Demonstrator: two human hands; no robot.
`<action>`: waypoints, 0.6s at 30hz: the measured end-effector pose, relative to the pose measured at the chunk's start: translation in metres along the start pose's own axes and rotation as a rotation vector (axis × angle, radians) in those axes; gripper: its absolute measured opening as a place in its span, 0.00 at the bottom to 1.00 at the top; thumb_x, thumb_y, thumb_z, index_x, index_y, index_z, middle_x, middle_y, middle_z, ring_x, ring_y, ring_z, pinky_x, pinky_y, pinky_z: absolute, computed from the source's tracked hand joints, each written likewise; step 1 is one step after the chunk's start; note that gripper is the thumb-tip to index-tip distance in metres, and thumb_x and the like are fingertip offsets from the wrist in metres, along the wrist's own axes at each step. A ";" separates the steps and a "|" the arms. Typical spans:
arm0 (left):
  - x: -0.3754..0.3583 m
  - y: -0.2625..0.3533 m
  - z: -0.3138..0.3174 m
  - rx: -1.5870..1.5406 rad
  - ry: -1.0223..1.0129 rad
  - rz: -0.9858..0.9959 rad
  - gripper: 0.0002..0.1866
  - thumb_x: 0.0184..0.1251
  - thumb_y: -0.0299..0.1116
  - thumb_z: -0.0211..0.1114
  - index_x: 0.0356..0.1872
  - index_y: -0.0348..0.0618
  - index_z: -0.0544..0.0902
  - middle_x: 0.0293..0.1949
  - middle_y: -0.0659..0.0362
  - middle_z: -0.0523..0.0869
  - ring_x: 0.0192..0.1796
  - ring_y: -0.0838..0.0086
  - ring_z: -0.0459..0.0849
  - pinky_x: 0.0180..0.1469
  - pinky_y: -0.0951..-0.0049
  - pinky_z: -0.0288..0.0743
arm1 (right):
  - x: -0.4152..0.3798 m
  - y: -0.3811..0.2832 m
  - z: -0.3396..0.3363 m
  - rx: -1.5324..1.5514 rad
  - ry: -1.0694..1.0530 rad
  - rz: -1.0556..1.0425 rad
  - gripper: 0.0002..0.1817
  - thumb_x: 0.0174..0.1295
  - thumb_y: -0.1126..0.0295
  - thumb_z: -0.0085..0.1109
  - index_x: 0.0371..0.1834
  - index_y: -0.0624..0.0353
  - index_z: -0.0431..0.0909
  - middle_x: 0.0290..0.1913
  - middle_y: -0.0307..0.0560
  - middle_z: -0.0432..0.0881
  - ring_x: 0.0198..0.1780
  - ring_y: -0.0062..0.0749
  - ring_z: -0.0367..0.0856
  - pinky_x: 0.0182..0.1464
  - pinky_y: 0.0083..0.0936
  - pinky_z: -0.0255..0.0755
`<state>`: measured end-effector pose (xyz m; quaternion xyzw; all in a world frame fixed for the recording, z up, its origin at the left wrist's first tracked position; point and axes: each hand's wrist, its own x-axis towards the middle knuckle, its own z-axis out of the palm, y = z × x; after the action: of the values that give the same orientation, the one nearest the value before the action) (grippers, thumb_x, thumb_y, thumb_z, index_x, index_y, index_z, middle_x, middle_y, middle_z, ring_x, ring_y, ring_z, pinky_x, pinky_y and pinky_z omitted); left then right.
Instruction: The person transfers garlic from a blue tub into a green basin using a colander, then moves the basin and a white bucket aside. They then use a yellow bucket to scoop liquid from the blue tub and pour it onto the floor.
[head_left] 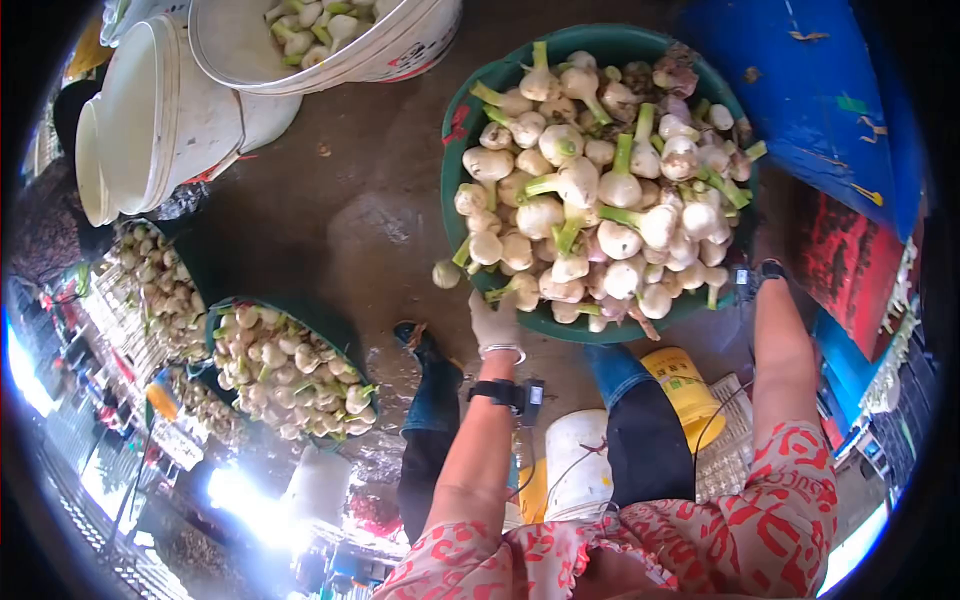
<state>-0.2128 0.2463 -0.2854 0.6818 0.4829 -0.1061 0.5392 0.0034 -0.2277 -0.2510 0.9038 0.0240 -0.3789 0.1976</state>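
Observation:
A round green tub (pixel 455 150) heaped with garlic bulbs (pixel 600 190), many with short green stems, stands in front of me. My left hand (pixel 493 322), in a pale glove, closes on the tub's near left rim. At the right side of the rim is my right hand (pixel 768 245), in shade; it grips the tub there, though its fingers are mostly hidden. Each wrist wears a dark strap with a small device. A single garlic bulb (pixel 446 273) shows just outside the tub's left edge.
White buckets (pixel 180 120) lie tipped at the left, and another bucket (pixel 400 60) at the top holds garlic. A second green tub (pixel 222 312) of garlic sits lower left. Blue sheeting (pixel 800 80) and a red panel (pixel 845 270) border the right. A yellow bucket (pixel 690 400) stands near my legs.

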 end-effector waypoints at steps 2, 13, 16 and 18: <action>-0.013 0.046 0.003 0.364 0.278 0.277 0.22 0.57 0.32 0.63 0.52 0.35 0.72 0.48 0.46 0.78 0.47 0.56 0.78 0.55 0.62 0.69 | 0.008 0.000 0.012 0.044 0.048 -0.018 0.23 0.61 0.63 0.54 0.58 0.58 0.69 0.55 0.50 0.75 0.56 0.37 0.74 0.58 0.32 0.67; 0.143 -0.017 -0.096 0.766 0.492 0.231 0.26 0.55 0.39 0.65 0.56 0.46 0.73 0.58 0.46 0.74 0.62 0.55 0.70 0.63 0.54 0.61 | 0.028 0.025 0.042 0.308 0.207 -0.142 0.18 0.59 0.66 0.58 0.52 0.58 0.72 0.49 0.47 0.79 0.52 0.32 0.76 0.52 0.31 0.71; 0.205 -0.023 -0.123 1.194 -0.070 0.058 0.25 0.54 0.42 0.65 0.55 0.49 0.76 0.56 0.49 0.77 0.63 0.57 0.69 0.63 0.55 0.61 | 0.009 -0.003 0.022 0.843 0.198 -0.185 0.22 0.54 0.67 0.62 0.53 0.60 0.73 0.49 0.51 0.80 0.50 0.38 0.78 0.52 0.33 0.71; 0.218 -0.038 -0.135 1.242 -0.056 0.042 0.25 0.54 0.44 0.65 0.54 0.49 0.77 0.54 0.51 0.79 0.59 0.56 0.73 0.60 0.55 0.64 | 0.001 -0.017 0.009 0.705 0.253 -0.151 0.21 0.53 0.67 0.62 0.51 0.60 0.74 0.48 0.51 0.81 0.50 0.39 0.78 0.53 0.33 0.71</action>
<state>-0.1819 0.4757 -0.4012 0.8746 0.3032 -0.3743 0.0562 -0.0053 -0.2149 -0.2628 0.9516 -0.0171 -0.2629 -0.1583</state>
